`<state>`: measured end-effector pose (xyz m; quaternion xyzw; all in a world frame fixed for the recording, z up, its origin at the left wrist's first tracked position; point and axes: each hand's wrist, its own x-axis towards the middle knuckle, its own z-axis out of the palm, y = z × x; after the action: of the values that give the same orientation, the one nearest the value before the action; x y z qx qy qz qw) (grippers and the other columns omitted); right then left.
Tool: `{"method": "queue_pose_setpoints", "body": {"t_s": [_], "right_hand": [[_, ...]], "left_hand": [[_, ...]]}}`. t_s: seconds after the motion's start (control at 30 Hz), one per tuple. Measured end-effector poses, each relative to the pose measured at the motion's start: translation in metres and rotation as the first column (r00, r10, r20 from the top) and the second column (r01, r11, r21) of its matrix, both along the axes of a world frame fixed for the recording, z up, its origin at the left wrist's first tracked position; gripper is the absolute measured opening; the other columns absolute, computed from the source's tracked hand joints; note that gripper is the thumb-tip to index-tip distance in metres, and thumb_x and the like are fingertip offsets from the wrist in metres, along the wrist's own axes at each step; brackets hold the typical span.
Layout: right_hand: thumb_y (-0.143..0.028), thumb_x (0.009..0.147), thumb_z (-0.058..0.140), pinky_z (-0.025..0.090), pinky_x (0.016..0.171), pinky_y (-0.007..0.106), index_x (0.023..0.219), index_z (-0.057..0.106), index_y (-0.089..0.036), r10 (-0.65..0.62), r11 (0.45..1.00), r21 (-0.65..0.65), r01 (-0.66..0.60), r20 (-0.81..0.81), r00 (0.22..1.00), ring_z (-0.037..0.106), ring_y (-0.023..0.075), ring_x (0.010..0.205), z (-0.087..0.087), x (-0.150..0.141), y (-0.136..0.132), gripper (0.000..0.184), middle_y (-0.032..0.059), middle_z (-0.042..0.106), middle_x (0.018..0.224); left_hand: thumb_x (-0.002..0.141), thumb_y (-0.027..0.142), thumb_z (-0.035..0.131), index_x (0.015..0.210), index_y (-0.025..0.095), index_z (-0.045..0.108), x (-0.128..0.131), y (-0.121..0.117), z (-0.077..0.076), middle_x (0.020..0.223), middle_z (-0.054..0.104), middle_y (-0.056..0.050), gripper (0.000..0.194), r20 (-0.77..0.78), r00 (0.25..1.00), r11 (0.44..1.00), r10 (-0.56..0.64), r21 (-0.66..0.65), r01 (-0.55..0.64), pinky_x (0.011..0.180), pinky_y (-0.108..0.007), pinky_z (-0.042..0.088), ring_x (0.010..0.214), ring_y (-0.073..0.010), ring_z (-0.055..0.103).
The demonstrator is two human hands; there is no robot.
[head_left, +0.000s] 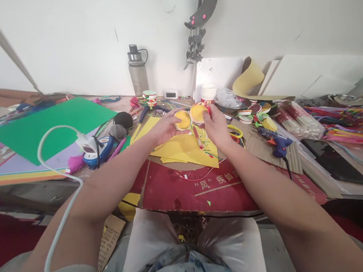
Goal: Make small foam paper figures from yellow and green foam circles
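My left hand (166, 129) is closed on a small round yellow piece (183, 120) with a pale rim, like a cut-down paper cup. My right hand (216, 126) grips a similar yellow round piece (198, 112) whose rim shows white and red. The two pieces are held side by side, rims close together; I cannot tell whether they touch. Beneath them, yellow paper sheets (173, 151) lie on a red printed board (188, 192). A red marker-like stick (198, 137) and small coloured paper scraps rest on the yellow sheets.
A blue glue gun (280, 145) lies on cardboard at right, beside a black phone (335, 161). Behind stand a water bottle (138, 73) and stacked paper cups (208, 92). Green paper (52, 124) covers the left side. A white cable (41, 156) loops near my left arm.
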<state>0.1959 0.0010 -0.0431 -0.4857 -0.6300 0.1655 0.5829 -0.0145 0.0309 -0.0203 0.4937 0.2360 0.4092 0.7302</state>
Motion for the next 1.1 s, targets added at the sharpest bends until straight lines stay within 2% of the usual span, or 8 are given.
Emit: {"method": "queue_pose_setpoints", "body": {"t_s": [0.13, 0.3, 0.4, 0.5, 0.6, 0.7, 1.0, 1.1], "right_hand": [[-0.048, 0.107, 0.050, 0.046, 0.125, 0.069, 0.143, 0.065, -0.029, -0.067, 0.985, 0.169, 0.022, 0.267, 0.961, 0.066, 0.0373, 0.137, 0.006, -0.009, -0.015, 0.043, 0.0140, 0.073, 0.140], [-0.060, 0.109, 0.048, 0.034, 0.132, 0.074, 0.160, 0.053, -0.035, 0.082, 0.970, 0.172, -0.173, 0.439, 0.895, 0.050, 0.0370, 0.157, 0.011, -0.019, -0.023, 0.058, 0.0115, 0.058, 0.166], [-0.064, 0.111, 0.041, 0.033, 0.133, 0.073, 0.153, 0.059, -0.038, 0.123, 0.967, 0.159, -0.199, 0.392, 0.912, 0.050, 0.0343, 0.157, 0.015, -0.017, -0.021, 0.053, 0.0086, 0.060, 0.165], [-0.071, 0.104, 0.057, 0.043, 0.128, 0.071, 0.143, 0.065, -0.039, 0.153, 0.972, 0.128, -0.196, 0.288, 0.945, 0.058, 0.0347, 0.148, 0.018, -0.013, -0.018, 0.051, 0.0075, 0.067, 0.156], [-0.073, 0.091, 0.075, 0.057, 0.117, 0.065, 0.146, 0.061, -0.039, 0.221, 0.970, 0.075, -0.232, 0.129, 0.967, 0.063, 0.0342, 0.138, 0.019, -0.010, -0.013, 0.067, 0.0088, 0.065, 0.155], [-0.070, 0.085, 0.083, 0.058, 0.115, 0.062, 0.153, 0.055, -0.039, 0.259, 0.962, 0.081, -0.261, 0.038, 0.965, 0.065, 0.0325, 0.134, 0.019, -0.008, -0.010, 0.080, 0.0095, 0.063, 0.152], [-0.076, 0.086, 0.080, 0.047, 0.129, 0.064, 0.146, 0.064, -0.041, 0.227, 0.957, 0.154, -0.245, 0.127, 0.966, 0.059, 0.0350, 0.147, 0.023, -0.008, -0.014, 0.071, 0.0086, 0.062, 0.154], [-0.070, 0.088, 0.082, 0.049, 0.126, 0.066, 0.145, 0.065, -0.042, 0.196, 0.963, 0.153, -0.223, 0.173, 0.965, 0.060, 0.0353, 0.145, 0.024, -0.007, -0.015, 0.066, 0.0077, 0.065, 0.154]], "left_hand": [[0.082, 0.016, 0.075, 0.129, 0.025, 0.071, 0.006, -0.004, 0.002, 0.129, 0.079, -0.007, 0.048, 0.085, 0.991, 0.995, -0.102, 0.001, 0.102, 0.111, -0.051, 0.063, 0.107, -0.0218, 0.077], [0.088, 0.023, 0.082, 0.135, 0.027, 0.073, 0.002, -0.006, 0.008, 0.134, 0.078, -0.008, 0.048, 0.120, 0.991, 0.992, -0.062, 0.118, 0.047, 0.117, -0.046, 0.058, 0.126, -0.0236, 0.073], [0.084, 0.027, 0.090, 0.132, 0.029, 0.076, -0.001, -0.008, 0.010, 0.140, 0.076, -0.007, 0.050, 0.130, 0.989, 0.986, -0.070, 0.157, 0.049, 0.119, -0.047, 0.056, 0.136, -0.0256, 0.069], [0.080, 0.030, 0.096, 0.130, 0.030, 0.077, -0.002, -0.010, 0.011, 0.143, 0.074, -0.008, 0.054, 0.116, 0.988, 0.979, -0.106, 0.184, 0.084, 0.121, -0.051, 0.055, 0.142, -0.0295, 0.065], [0.079, 0.030, 0.096, 0.132, 0.030, 0.077, -0.002, -0.010, 0.011, 0.147, 0.072, -0.008, 0.056, 0.122, 0.988, 0.979, -0.098, 0.193, 0.073, 0.122, -0.051, 0.054, 0.145, -0.0303, 0.064], [0.081, 0.029, 0.095, 0.137, 0.032, 0.075, -0.003, -0.009, 0.009, 0.150, 0.071, -0.007, 0.059, 0.129, 0.988, 0.980, -0.086, 0.190, 0.060, 0.123, -0.052, 0.053, 0.144, -0.0290, 0.065], [0.084, 0.031, 0.094, 0.142, 0.030, 0.074, -0.007, -0.008, 0.009, 0.137, 0.077, -0.010, 0.061, 0.082, 0.991, 0.977, -0.103, 0.198, 0.085, 0.118, -0.051, 0.058, 0.131, -0.0280, 0.074], [0.083, 0.034, 0.096, 0.140, 0.029, 0.076, -0.007, -0.005, 0.008, 0.140, 0.077, -0.010, 0.060, 0.078, 0.991, 0.968, -0.112, 0.234, 0.092, 0.115, -0.047, 0.060, 0.127, -0.0270, 0.075]]}}
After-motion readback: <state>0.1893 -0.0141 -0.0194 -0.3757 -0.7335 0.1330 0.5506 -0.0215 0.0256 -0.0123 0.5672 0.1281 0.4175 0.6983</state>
